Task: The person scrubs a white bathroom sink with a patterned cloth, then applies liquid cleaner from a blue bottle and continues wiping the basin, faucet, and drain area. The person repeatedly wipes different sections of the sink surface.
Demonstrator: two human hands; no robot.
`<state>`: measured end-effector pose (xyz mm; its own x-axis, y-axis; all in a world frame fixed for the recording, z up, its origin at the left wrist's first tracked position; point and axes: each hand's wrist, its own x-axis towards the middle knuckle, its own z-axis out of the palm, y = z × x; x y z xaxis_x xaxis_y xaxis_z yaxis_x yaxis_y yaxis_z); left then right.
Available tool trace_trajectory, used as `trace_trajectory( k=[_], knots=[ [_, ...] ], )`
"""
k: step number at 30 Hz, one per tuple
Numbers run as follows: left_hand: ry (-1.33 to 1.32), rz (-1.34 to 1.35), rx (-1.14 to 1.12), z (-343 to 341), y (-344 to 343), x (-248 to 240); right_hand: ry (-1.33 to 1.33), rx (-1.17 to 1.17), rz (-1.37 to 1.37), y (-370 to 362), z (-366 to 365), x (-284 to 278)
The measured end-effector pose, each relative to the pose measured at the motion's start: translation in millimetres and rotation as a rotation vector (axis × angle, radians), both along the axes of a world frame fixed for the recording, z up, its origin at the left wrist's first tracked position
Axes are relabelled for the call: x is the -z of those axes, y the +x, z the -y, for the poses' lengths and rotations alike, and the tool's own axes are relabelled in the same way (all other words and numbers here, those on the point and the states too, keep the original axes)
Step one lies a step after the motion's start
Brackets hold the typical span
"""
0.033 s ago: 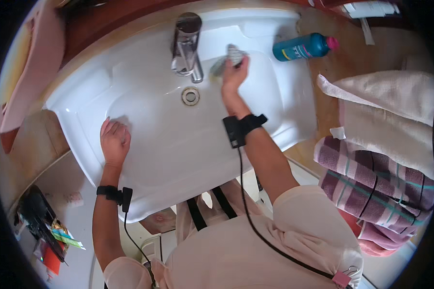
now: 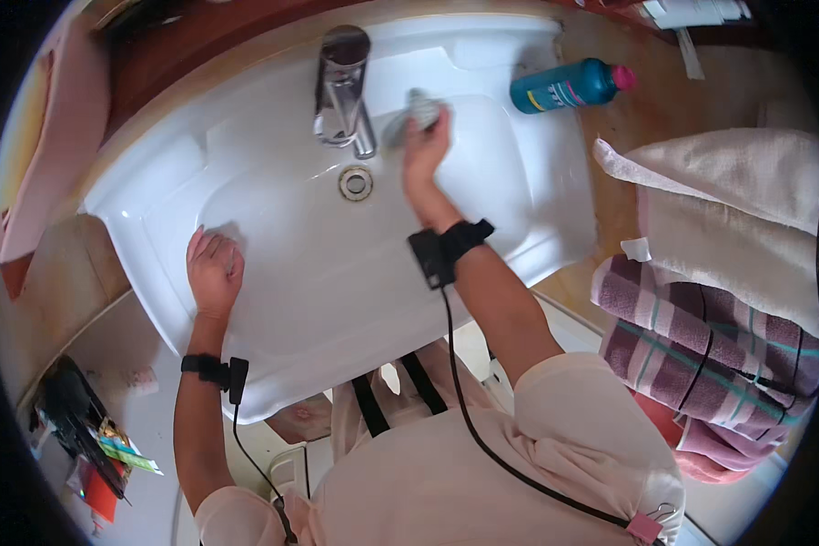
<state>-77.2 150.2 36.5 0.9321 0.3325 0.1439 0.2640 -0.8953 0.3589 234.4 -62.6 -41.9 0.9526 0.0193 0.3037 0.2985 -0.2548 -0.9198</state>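
Note:
My right hand (image 2: 425, 146) is closed on a small pale grey-green cloth (image 2: 419, 107), blurred by motion, against the back of the white sink (image 2: 291, 246). It is just right of the chrome tap (image 2: 344, 86); part of the cloth hides under my fingers. Below the tap sits the round drain (image 2: 355, 184). On the sink's left inner wall rests my left hand (image 2: 215, 268), fingers loosely curled and thumb at the side. Nothing shows in it, though its underside is hidden.
A teal bottle (image 2: 569, 86) with a pink cap lies at the back right rim. Further right are a cream towel (image 2: 728, 209) and a purple checked towel (image 2: 673, 309). A pink container (image 2: 59, 155) stands at the far left, with small items (image 2: 86, 437) below.
My right hand and the cloth have moved slightly left, closer to the tap. My left hand stays in nearly the same place, and the view has shifted a little.

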Motion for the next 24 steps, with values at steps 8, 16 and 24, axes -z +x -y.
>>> trace_trajectory(
  k=[8,16,24],
  knots=[
    [0.018,-0.018,-0.013,3,3,-3,0.060,-0.033,-0.325,-5,9,14],
    [-0.013,-0.016,-0.015,0,-3,1,-0.031,0.132,0.027,35,32,9],
    [-0.009,-0.003,-0.003,0,-1,0,-0.366,-0.626,0.008,13,54,-46]
  ],
)
